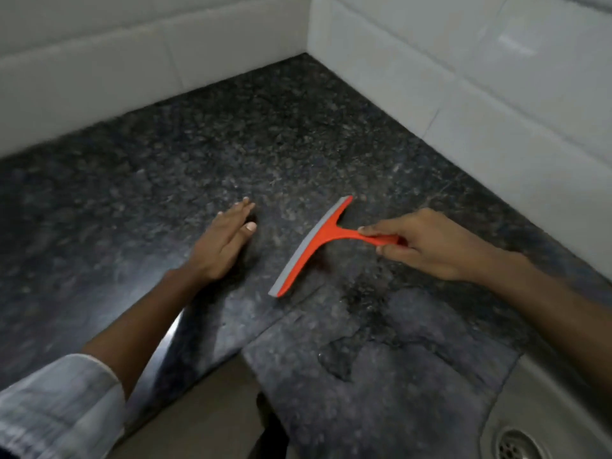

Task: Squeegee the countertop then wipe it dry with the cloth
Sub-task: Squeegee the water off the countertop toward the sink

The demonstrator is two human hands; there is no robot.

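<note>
Plainly, right hand (427, 245) gripping unbranded orange squeegee (318, 241), left hand (220, 245) flat, fingers spread, countertop (231, 144)

We see our right hand (427, 243) gripping the orange squeegee (318, 243) by its handle, blade on the dark countertop (231, 134). At nine o'clock from it, our left hand (222, 243) lies flat. A steel sink (536, 402) sits at five o'clock.

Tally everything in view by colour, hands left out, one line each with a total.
Orange with a grey blade: 1, the squeegee, held by the right hand.
Dark speckled: 1, the countertop.
White: 1, the tiled wall.
Steel: 1, the sink.
Total: 4. No cloth shows.
</note>
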